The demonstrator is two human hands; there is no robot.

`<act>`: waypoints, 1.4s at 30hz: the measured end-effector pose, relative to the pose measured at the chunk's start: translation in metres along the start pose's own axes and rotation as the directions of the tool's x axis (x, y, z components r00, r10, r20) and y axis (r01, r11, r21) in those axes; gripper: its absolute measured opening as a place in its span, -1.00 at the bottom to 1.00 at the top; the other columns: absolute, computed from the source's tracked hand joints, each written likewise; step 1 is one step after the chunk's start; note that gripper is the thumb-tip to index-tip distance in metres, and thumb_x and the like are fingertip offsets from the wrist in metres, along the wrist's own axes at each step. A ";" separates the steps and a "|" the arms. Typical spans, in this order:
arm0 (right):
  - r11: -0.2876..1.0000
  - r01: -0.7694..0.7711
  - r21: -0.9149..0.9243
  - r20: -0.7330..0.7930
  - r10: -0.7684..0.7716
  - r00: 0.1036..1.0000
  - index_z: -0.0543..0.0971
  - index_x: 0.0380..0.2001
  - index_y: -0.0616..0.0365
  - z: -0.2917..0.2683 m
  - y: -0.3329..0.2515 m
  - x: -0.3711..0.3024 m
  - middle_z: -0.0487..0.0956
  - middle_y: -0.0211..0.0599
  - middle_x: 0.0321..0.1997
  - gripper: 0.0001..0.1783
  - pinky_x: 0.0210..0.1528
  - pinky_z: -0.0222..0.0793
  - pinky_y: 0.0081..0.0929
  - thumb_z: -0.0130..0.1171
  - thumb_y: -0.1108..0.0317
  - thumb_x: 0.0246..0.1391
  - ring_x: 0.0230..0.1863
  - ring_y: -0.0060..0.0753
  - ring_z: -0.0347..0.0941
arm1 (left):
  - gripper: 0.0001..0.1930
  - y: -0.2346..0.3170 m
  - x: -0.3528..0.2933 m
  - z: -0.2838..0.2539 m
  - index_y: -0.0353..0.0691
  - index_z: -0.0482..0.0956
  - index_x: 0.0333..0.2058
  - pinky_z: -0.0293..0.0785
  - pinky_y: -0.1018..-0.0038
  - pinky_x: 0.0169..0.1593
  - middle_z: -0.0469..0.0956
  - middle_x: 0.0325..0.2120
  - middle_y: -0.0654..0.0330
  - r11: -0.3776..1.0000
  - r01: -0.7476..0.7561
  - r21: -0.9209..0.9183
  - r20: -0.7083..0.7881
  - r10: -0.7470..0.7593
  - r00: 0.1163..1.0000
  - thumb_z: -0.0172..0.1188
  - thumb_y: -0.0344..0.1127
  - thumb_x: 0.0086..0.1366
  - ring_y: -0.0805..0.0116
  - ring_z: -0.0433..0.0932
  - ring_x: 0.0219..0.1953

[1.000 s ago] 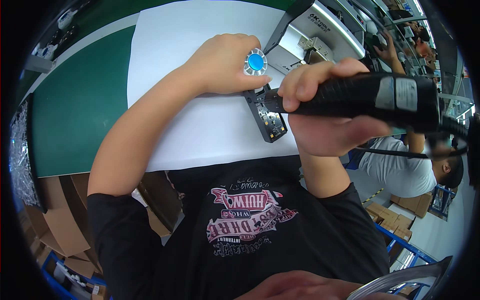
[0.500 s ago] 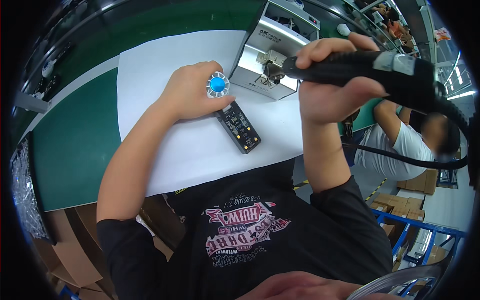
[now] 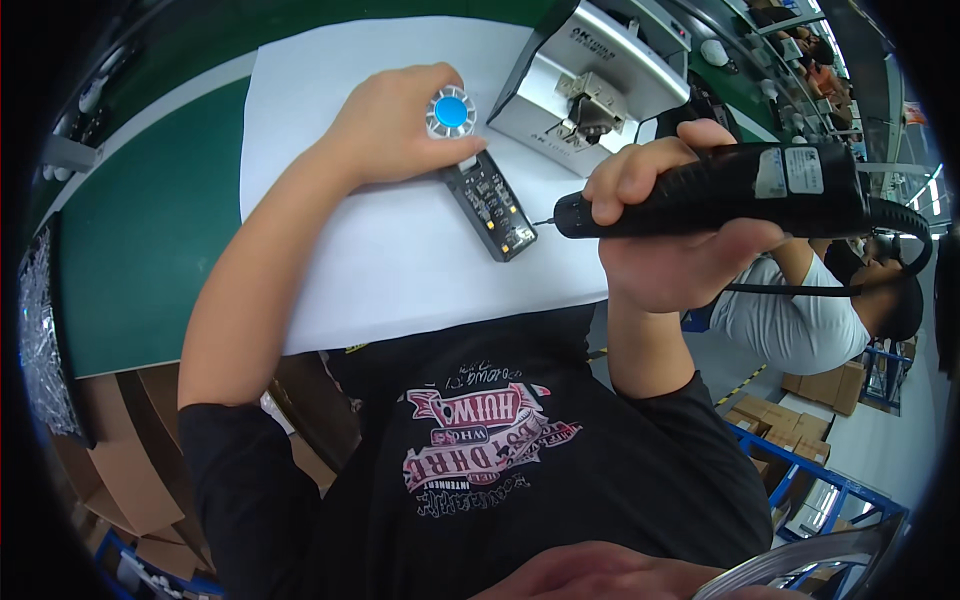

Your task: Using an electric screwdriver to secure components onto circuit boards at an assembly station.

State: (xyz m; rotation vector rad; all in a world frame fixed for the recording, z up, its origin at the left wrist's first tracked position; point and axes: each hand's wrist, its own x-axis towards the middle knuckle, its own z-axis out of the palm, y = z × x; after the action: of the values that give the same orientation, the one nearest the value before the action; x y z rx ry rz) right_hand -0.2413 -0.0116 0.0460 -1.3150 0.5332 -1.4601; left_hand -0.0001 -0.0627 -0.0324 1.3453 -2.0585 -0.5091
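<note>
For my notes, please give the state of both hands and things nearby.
Left hand: closed on black device.
Right hand: closed around power screwdriver.
Black device: circuit board exposed, face up.
Power screwdriver: held; running or not, unclear.
Blue-centred round piece: facing camera.
Silver machine: standing; power unclear.
White sheet: spread flat.

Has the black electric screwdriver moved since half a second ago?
Yes. Judged against the silver box, the black electric screwdriver has moved toward the person: its tip was at the box's front; now it is near the circuit board.
</note>
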 end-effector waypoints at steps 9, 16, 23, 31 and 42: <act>0.991 0.040 0.124 0.213 -0.066 0.975 0.30 0.26 0.18 -0.026 0.021 -0.012 0.55 -0.18 -0.34 0.01 -0.34 0.40 -0.30 -0.19 -0.57 0.19 -0.46 -0.34 0.48 | -0.37 -0.001 0.000 0.003 -0.26 0.61 -0.12 0.57 0.27 -0.11 0.67 -0.28 0.03 0.999 0.007 0.039 -0.004 -0.007 1.000 0.44 0.16 0.02 0.03 0.67 -0.21; 0.987 0.036 0.159 0.247 -0.075 0.966 0.35 0.16 0.13 -0.021 0.019 -0.017 0.55 -0.20 -0.36 -0.05 -0.34 0.40 -0.33 -0.15 -0.58 0.16 -0.45 -0.33 0.49 | -0.42 0.000 -0.003 -0.003 -0.25 0.60 -0.16 0.57 0.26 -0.12 0.66 -0.29 0.03 1.000 -0.023 -0.004 -0.006 0.023 1.000 0.45 0.11 0.01 0.02 0.66 -0.23; 0.943 0.274 -0.191 0.078 -0.263 0.962 0.37 0.07 0.11 -0.007 0.002 0.042 0.53 -0.19 -0.40 -0.13 -0.35 0.43 -0.36 -0.05 -0.53 0.17 -0.46 -0.33 0.50 | -0.47 0.001 -0.006 -0.005 -0.23 0.58 -0.20 0.55 0.25 -0.14 0.66 -0.31 0.02 0.999 0.032 -0.027 0.030 -0.032 0.999 0.46 0.07 0.02 0.01 0.65 -0.26; 0.887 0.272 -0.373 0.016 -0.287 0.958 0.40 0.08 0.18 -0.004 0.011 0.064 0.53 -0.21 -0.44 -0.13 -0.38 0.43 -0.31 -0.14 -0.49 0.24 -0.51 -0.34 0.46 | -0.46 0.006 -0.006 -0.009 -0.21 0.59 -0.18 0.56 0.25 -0.12 0.66 -0.30 0.02 0.998 0.054 -0.037 0.055 -0.052 0.997 0.45 0.07 0.02 0.02 0.65 -0.22; 0.966 0.011 0.257 0.151 -0.052 0.987 0.34 0.23 0.21 -0.003 0.011 -0.007 0.54 -0.22 -0.39 -0.02 -0.40 0.35 -0.34 -0.23 -0.54 0.23 -0.52 -0.37 0.44 | -0.49 -0.003 -0.002 -0.002 -0.22 0.58 -0.17 0.55 0.27 -0.16 0.65 -0.32 0.07 1.000 -0.013 0.007 -0.014 0.013 1.000 0.46 0.00 0.02 0.04 0.64 -0.27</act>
State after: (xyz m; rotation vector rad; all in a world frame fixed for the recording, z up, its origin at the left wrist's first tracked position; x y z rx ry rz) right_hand -0.2404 -0.0096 0.0326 -1.2238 0.2130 -1.3858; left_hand 0.0041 -0.0624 -0.0332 1.3350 -2.0585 -0.4857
